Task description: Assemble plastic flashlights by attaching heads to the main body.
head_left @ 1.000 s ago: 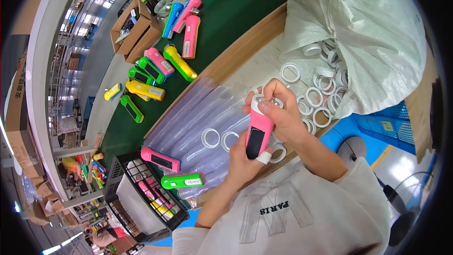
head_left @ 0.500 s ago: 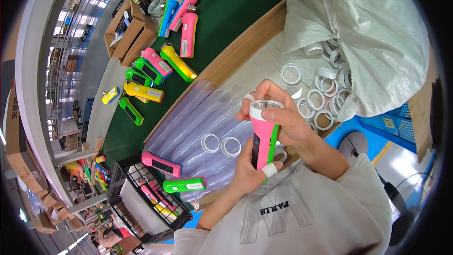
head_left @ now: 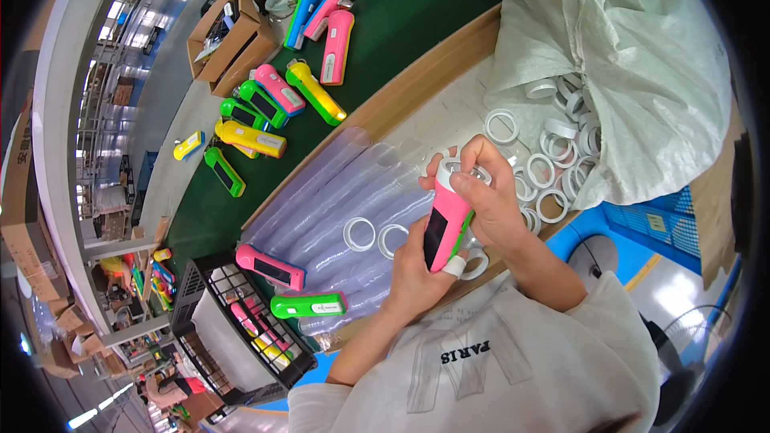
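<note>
Left hand (head_left: 419, 274) grips pink flashlight (head_left: 454, 207); right hand (head_left: 497, 199) pinches its white ring (head_left: 444, 175). Keep body steady, ring square, finger pressure even.

The site presents as a factory workshop for small-goods assembly: a long green surface (head_left: 393, 32) at far left carries many handheld torches (head_left: 337, 46) of one pattern in pink, green, yellow and blue, and a woven sack (head_left: 618, 56) at far right spills loose white rings (head_left: 560, 127) in bulk. Industrial storage is noted, namely a black crate (head_left: 188, 293) of torches at near left, a blue plastic crate (head_left: 654, 228) at right and cardboard cartons (head_left: 28, 216) along the left, with strip lighting (head_left: 100, 406) beyond.
</note>
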`<state>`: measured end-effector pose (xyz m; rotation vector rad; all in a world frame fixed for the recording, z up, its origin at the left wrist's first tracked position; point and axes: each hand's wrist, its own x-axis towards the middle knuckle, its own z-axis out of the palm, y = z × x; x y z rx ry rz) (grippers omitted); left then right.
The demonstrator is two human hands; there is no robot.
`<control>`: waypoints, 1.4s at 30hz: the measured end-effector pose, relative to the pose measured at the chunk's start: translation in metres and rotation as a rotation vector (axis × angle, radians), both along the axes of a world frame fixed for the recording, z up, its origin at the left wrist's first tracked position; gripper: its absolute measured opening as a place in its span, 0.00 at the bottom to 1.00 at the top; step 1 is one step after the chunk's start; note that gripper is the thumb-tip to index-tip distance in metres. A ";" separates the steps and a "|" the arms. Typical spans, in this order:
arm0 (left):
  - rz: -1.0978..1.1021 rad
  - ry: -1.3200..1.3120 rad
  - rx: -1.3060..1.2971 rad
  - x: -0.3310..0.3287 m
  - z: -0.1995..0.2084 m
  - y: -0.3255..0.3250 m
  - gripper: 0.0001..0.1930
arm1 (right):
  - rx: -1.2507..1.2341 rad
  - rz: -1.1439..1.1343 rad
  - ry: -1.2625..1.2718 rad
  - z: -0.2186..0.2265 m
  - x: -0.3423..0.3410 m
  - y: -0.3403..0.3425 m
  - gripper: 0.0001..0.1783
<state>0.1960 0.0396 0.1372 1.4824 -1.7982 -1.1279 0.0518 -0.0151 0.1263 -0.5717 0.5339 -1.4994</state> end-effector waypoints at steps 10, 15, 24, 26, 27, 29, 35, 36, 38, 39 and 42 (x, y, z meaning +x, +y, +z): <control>-0.029 0.761 0.735 0.033 0.005 -0.081 0.30 | 0.215 0.117 -0.105 -0.010 -0.035 -0.022 0.20; -0.107 0.110 0.016 0.009 0.016 -0.166 0.27 | 0.125 0.034 0.335 -0.026 -0.034 -0.022 0.13; -0.343 0.161 -0.008 -0.025 0.027 -0.158 0.33 | 0.045 -0.206 -0.014 -0.008 -0.070 -0.068 0.24; -0.413 0.087 -0.006 -0.023 0.025 -0.154 0.36 | -0.022 -0.077 -0.116 0.004 -0.069 -0.068 0.22; -0.422 -0.004 -0.027 -0.027 0.032 -0.150 0.37 | -0.021 -0.073 -0.113 0.004 -0.065 -0.070 0.22; -0.455 -0.212 -0.192 -0.031 0.028 -0.141 0.38 | 0.072 -0.118 -0.002 0.004 -0.059 -0.071 0.20; -0.397 -0.479 -0.359 -0.035 0.010 -0.140 0.39 | 0.217 -0.255 0.128 -0.004 -0.044 -0.089 0.17; -0.391 -0.532 -0.379 -0.037 0.007 -0.141 0.40 | 0.233 -0.269 0.114 -0.005 -0.046 -0.092 0.17; -0.357 -0.545 -0.453 -0.043 0.008 -0.131 0.42 | 0.147 -0.239 0.100 -0.001 -0.051 -0.093 0.18; -0.296 -0.456 -0.493 -0.046 0.008 -0.124 0.43 | 0.077 -0.138 0.035 0.000 -0.055 -0.095 0.20; -0.212 0.004 -0.246 -0.050 0.021 -0.094 0.44 | -0.088 0.090 -0.092 0.004 -0.065 -0.096 0.28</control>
